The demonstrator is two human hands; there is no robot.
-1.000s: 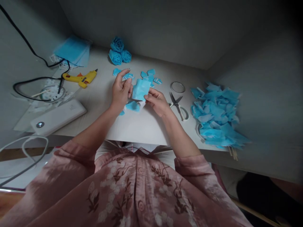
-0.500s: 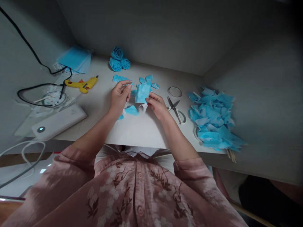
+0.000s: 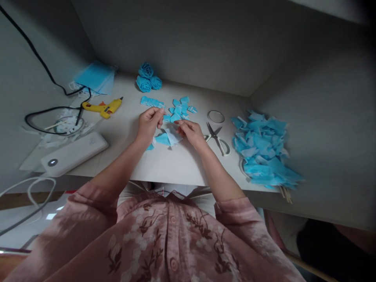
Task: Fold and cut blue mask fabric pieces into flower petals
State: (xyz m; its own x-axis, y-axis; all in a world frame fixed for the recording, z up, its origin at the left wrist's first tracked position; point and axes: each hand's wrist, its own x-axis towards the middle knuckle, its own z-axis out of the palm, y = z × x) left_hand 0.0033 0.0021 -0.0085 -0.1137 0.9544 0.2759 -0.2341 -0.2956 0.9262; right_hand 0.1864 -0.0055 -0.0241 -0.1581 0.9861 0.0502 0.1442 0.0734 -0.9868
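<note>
My left hand is closed above the table, thumb and forefinger pinched together; anything between the tips is too small to make out. My right hand is closed in a pinch to its right, the two hands slightly apart. Just below the right fingertips is a thin piece of mask fabric, pale side showing, which these fingers appear to pinch at an edge. Under it lies a blue fabric piece. Beyond the hands are small cut blue pieces and a row of folded blue strips.
Scissors and a wire ring lie on the right, beside a heap of blue fabric petals. Three blue fabric roses stand at the back. Leftward are a yellow glue gun, blue masks and a white power bank.
The blue fabric piece at my right fingers has swung down and now shows its pale side. My right hand has shifted slightly left; my left hand stays nearly still.
</note>
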